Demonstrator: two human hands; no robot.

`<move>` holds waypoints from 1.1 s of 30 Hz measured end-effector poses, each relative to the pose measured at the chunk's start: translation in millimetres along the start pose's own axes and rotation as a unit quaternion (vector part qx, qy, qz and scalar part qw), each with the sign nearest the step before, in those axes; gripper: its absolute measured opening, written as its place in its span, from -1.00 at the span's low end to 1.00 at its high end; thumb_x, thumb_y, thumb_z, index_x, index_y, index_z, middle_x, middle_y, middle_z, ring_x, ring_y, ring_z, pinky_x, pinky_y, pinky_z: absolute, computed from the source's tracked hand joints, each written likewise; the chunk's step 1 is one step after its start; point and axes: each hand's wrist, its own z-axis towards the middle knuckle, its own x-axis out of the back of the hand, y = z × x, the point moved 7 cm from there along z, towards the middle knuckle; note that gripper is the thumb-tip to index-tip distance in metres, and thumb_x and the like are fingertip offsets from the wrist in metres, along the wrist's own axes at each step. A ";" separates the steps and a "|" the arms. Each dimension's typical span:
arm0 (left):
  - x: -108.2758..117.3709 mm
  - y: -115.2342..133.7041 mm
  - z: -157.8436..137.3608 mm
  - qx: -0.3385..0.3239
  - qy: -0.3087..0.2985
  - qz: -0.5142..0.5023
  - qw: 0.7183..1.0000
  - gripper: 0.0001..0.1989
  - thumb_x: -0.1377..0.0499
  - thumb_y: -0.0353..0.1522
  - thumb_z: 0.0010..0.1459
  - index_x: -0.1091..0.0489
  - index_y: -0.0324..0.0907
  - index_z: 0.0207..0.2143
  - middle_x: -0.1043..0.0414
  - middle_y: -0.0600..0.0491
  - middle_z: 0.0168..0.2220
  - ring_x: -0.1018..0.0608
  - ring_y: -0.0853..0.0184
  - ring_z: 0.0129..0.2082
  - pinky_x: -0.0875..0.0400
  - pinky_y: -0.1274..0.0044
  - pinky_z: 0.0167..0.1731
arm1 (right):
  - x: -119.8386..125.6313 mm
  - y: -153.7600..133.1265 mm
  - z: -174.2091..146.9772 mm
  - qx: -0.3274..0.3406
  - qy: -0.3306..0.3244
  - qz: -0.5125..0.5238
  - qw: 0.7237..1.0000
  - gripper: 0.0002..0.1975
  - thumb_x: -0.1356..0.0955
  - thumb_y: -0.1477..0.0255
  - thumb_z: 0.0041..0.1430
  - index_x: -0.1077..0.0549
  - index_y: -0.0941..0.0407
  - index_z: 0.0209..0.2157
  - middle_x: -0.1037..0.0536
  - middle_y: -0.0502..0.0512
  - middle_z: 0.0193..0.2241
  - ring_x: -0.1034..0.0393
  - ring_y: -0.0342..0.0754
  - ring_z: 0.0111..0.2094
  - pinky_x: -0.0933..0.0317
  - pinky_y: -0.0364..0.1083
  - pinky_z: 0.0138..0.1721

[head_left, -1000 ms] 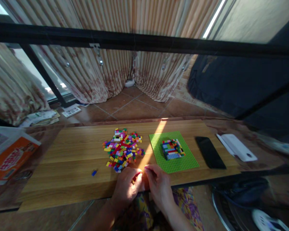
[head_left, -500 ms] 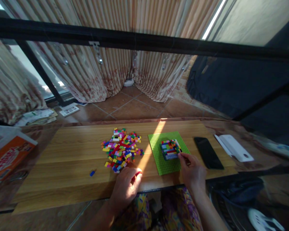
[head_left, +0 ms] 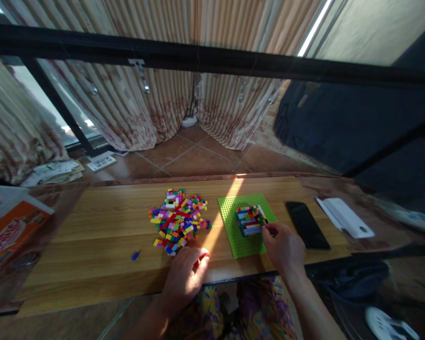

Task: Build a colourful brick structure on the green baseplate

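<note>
My left hand (head_left: pixel 184 274) rests at the table's front edge, fingers curled in a pinch. A bit of red, seemingly a small red toy brick (head_left: pixel 203 256), shows between thumb and forefinger. On the green baseplate (head_left: pixel 239 245) stands a low, multicoloured brick build (head_left: pixel 250 221), its walls around a stepped middle. My right hand (head_left: pixel 286 248) is closed in a pinch at the build's right front corner; whatever lies between those fingertips is hidden. Left of the baseplate spreads a pile of loose toy bricks (head_left: pixel 179 219), just beyond my left hand. One blue brick (head_left: pixel 135 255) lies apart.
A black phone (head_left: pixel 307 225) lies right of the baseplate, with a white case-like object (head_left: pixel 345 218) beyond it. An orange-printed box (head_left: pixel 16 231) stands at the far left. A dark metal bar (head_left: pixel 212 55) crosses in front of the curtains.
Both hands stay almost where they were. My right hand has shifted very slightly at the build's corner, still pinched. The bricks look unmoved.
</note>
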 end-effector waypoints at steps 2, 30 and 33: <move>-0.4 -0.2 -0.4 -0.002 0.001 0.002 1.000 -0.87 -0.07 -0.35 0.26 -0.40 -0.16 -0.27 -0.45 0.01 -0.38 -0.47 0.30 -0.37 -0.37 0.48 -0.33 | 0.1 -2.0 0.9 0.006 -0.007 -0.010 1.000 -0.79 -0.29 0.35 0.10 -0.55 0.11 -0.38 -0.59 0.13 -0.41 -0.45 0.02 -0.42 -0.03 -0.10 -0.44; -0.1 1.0 1.2 -0.006 -0.002 0.010 1.000 -0.85 -0.07 -0.35 0.26 -0.42 -0.18 -0.27 -0.46 0.01 -0.39 -0.47 0.30 -0.37 -0.36 0.48 -0.32 | -40.4 45.4 5.4 -0.238 -0.016 0.472 0.849 -0.57 -0.54 0.20 -0.44 -0.40 0.14 -0.53 -0.42 -0.07 -0.68 -0.17 -0.21 -0.71 -0.02 -0.19 -0.68; -0.2 0.5 1.0 -0.004 -0.001 0.013 1.000 -0.84 -0.06 -0.34 0.27 -0.42 -0.17 -0.27 -0.46 0.01 -0.39 -0.47 0.30 -0.37 -0.37 0.47 -0.33 | -39.6 39.8 4.8 -0.235 -0.029 0.487 0.840 -0.56 -0.55 0.19 -0.43 -0.39 0.14 -0.53 -0.37 -0.12 -0.73 -0.13 -0.23 -0.73 0.01 -0.20 -0.72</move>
